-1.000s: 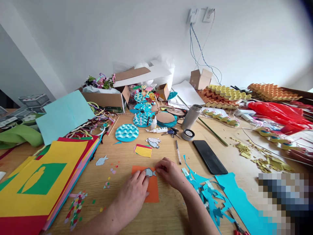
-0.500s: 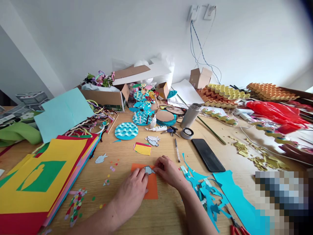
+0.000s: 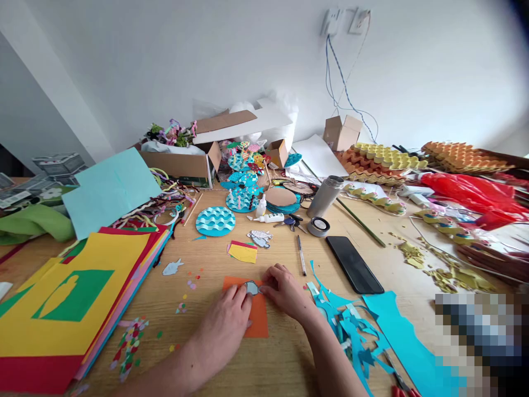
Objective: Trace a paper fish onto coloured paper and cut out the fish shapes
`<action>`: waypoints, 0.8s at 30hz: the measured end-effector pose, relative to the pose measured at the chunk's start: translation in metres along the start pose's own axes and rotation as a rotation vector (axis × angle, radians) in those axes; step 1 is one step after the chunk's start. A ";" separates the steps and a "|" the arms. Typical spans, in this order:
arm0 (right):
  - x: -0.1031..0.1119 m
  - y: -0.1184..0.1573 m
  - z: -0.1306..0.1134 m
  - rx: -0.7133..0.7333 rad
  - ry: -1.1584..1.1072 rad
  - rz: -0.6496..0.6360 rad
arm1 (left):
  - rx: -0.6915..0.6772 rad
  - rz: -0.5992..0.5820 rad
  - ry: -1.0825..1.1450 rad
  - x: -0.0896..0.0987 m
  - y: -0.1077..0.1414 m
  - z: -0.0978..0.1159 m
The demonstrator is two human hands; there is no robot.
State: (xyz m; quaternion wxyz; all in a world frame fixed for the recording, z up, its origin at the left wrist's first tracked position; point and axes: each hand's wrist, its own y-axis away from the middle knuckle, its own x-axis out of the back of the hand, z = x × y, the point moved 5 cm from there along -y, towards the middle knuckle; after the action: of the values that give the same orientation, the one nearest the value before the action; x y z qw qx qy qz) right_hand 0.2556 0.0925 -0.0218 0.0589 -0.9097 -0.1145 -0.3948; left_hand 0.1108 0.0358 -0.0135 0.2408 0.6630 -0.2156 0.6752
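Observation:
A small light-blue paper fish [image 3: 252, 287] with a dark outline lies on a sheet of orange paper [image 3: 258, 324] in front of me. My left hand [image 3: 227, 314] has its fingers together, pressing the fish's left end onto the orange sheet; its thumb rests lower on that sheet. At the tail end, my right hand [image 3: 283, 289] pinches the fish between thumb and fingertips. Just beyond the hands are a small stack of coloured paper pieces [image 3: 243, 253] and several cut-out fish [image 3: 260, 238]. Another blue fish [image 3: 172, 267] lies to the left.
Stacked coloured sheets [image 3: 119, 275] fill the left side. Blue paper scraps [image 3: 351, 331], scissors [image 3: 399, 380] and a black phone [image 3: 355, 264] are on the right. A pen [image 3: 301, 255], glue bottle [image 3: 261, 206], keys [image 3: 292, 221] and steel flask [image 3: 326, 196] stand or lie farther back.
The view has shifted slightly, so everything appears a little to the right. Both hands keep the same hold on the paper fish over the orange sheet.

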 end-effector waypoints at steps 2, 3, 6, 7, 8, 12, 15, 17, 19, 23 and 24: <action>0.000 0.000 0.000 0.002 0.002 0.003 | 0.005 0.002 -0.004 0.001 0.001 0.000; 0.000 0.000 0.000 0.003 0.003 0.004 | 0.008 0.001 -0.004 0.002 0.001 0.001; 0.000 0.000 -0.001 0.006 0.004 0.005 | -0.001 0.004 -0.015 0.004 0.001 0.002; 0.000 0.000 -0.001 0.007 0.004 0.004 | -0.006 0.006 -0.020 0.005 0.001 0.002; 0.000 0.000 -0.001 0.007 0.005 0.003 | -0.010 0.007 -0.022 0.005 0.001 0.002; 0.000 -0.001 -0.001 0.006 0.010 0.001 | 0.001 -0.007 -0.013 0.005 0.000 0.001; 0.000 -0.001 -0.001 0.008 0.012 0.000 | 0.013 -0.014 0.001 0.005 0.000 0.000; 0.000 -0.001 -0.001 0.009 0.012 0.000 | 0.017 -0.016 0.008 0.005 0.000 0.000; -0.001 0.000 -0.001 0.008 0.013 0.000 | 0.020 -0.014 0.010 0.004 0.000 0.000; -0.001 -0.001 0.000 0.005 0.015 0.001 | 0.001 0.003 -0.009 0.002 -0.001 0.001; -0.001 -0.001 0.000 0.005 0.016 0.001 | -0.005 0.008 -0.016 0.002 -0.001 0.001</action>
State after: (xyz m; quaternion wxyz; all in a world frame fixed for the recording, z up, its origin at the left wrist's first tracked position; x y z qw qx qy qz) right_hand 0.2544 0.0934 -0.0224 0.0620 -0.9065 -0.1145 -0.4016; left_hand 0.1121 0.0355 -0.0117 0.2381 0.6670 -0.2216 0.6703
